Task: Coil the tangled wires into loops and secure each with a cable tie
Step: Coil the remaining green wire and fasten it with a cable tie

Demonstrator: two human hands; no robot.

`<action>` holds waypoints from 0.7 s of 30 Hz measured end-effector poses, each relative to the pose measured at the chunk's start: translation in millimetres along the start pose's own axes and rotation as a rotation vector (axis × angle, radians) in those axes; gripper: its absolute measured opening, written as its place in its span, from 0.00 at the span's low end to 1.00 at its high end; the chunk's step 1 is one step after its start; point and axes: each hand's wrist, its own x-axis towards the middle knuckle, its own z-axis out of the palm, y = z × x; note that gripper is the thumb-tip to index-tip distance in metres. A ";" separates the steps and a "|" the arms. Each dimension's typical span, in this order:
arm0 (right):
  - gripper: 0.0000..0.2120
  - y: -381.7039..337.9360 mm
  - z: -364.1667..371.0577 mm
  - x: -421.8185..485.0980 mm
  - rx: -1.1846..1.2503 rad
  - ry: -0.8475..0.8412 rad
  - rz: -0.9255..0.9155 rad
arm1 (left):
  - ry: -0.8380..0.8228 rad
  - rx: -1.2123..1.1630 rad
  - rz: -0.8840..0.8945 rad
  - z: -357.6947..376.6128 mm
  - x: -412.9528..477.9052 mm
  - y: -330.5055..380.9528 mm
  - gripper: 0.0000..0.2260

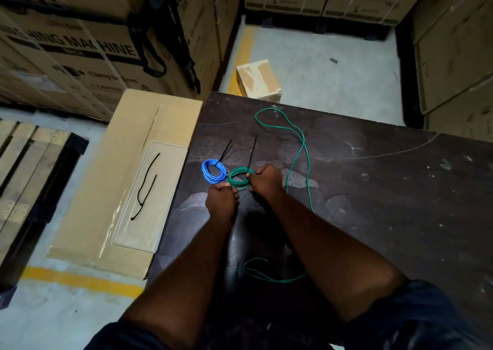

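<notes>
Green coil (238,180), centre frame on the table (373,189): thin, light wire, likely springy; I'd expect it to unwind if let go. Left hand (221,201) pinches its lower edge. Right hand (265,180) clamps its right side by the upright cable tie (252,152). Best held across all turns. Loose green tail (300,147) runs off right. Blue coil (213,172) just left, tied, it seems. Table dark, scuffed; cartons (80,42) upper left.

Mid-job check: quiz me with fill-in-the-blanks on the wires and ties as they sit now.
The left hand and right hand grip the green coil; the tied coil beside it is ___.
Spare ties lie on the ___ box left of the table.
The loose wire trailing over the table is ___.
Missing words: blue; cardboard; green.
</notes>
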 end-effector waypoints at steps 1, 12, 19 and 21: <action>0.16 10.6 8.3 11.1 0.009 -0.016 0.010 | 0.010 0.002 0.008 -1.1 0.3 -0.4 0.07; 0.08 -0.3 -26.9 -30.6 0.200 -0.129 0.074 | -0.021 0.057 0.091 -20.3 -3.4 -9.3 0.05; 0.06 24.2 -67.4 -50.8 0.373 -0.138 0.074 | -0.057 0.099 0.123 -29.8 -23.7 -21.2 0.06; 0.04 35.3 -79.2 -56.5 0.401 -0.121 0.071 | -0.129 0.168 0.133 -29.1 -30.9 -27.0 0.07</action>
